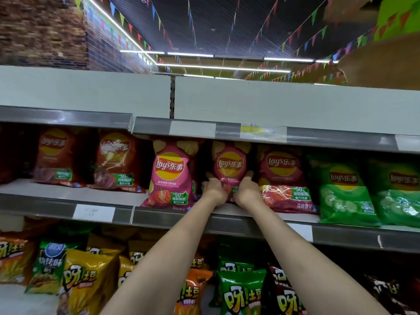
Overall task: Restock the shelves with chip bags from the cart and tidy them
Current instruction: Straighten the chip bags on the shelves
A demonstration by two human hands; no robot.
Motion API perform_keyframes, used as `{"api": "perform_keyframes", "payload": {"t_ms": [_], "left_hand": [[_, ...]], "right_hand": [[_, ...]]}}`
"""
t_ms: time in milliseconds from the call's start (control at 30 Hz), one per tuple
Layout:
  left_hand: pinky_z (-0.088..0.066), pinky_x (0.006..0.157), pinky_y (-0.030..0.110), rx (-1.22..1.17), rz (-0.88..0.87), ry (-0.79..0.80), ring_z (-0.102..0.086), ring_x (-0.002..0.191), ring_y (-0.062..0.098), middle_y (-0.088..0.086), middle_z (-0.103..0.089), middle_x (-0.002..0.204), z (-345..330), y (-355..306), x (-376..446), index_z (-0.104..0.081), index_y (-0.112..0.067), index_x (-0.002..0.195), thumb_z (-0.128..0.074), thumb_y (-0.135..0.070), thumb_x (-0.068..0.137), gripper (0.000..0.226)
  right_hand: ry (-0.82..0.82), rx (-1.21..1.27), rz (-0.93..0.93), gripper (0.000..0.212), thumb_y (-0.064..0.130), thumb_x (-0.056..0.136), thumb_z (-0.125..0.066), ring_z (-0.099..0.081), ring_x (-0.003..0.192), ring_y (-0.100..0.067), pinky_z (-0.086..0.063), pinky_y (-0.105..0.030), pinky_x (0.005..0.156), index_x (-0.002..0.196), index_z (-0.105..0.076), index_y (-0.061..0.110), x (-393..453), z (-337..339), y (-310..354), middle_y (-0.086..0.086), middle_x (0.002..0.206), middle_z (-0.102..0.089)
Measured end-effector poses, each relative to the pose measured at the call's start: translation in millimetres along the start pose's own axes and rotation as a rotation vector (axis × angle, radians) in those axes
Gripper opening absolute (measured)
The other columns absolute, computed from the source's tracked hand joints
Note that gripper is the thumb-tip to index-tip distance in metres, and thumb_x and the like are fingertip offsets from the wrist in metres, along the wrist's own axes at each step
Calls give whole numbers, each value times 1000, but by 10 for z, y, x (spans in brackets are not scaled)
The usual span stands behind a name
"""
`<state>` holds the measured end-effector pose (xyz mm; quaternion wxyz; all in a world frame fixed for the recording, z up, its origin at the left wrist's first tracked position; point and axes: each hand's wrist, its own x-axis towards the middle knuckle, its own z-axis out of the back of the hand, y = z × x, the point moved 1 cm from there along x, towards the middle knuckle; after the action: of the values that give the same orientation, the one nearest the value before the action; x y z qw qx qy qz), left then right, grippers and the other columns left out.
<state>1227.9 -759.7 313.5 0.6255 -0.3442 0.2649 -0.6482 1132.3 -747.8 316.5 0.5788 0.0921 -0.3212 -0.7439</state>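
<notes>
both hands, left hand (213, 189) and right hand (247, 189), have a grip clasped round the lower sides of a pink chip bag (230, 165), upright on the middle shelf (227, 220) between two like bags.

We see a dark slatted ceiling (204, 26) strung with coloured pennant bunting (318, 17), lit by long tube lights (218, 67), and a brick wall (43, 30) at left.
</notes>
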Motion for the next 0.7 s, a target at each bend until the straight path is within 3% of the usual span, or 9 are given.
{"api": "perform_keyframes", "payload": {"t_ms": [133,300,567,700], "left_hand": [[-32,110,36,-26,20,-18,-31,137,38,27,-27,149,-6,33,28,5,6,149,-52,-22,96,82],[-44,100,34,-187,18,-72,-50,125,33,20,-49,136,40,85,24,-22,6,141,-61,-20,92,68],[-36,108,43,-126,-59,-119,-36,131,39,23,-31,142,-12,21,-152,-23,5,139,-52,-8,90,58],[-39,102,36,-124,-43,-55,-40,129,35,20,-35,142,52,40,-178,-24,4,140,-52,-11,93,57]], "right_hand": [[20,8,-3,90,5,90,-59,-48,126,-36,-44,-38,97,152,6,4,30,7,20,-21,142,-40],[62,-14,17,90,9,88,-64,-55,117,-34,-51,-37,93,151,1,4,38,53,-5,-19,133,-49],[6,-34,35,85,11,88,-64,-53,119,-35,-49,-42,96,151,-8,8,10,-20,16,-18,136,-47],[42,-46,73,71,13,89,-64,-54,118,-35,-47,-39,93,145,-22,5,-43,15,12,-19,133,-49]]}}
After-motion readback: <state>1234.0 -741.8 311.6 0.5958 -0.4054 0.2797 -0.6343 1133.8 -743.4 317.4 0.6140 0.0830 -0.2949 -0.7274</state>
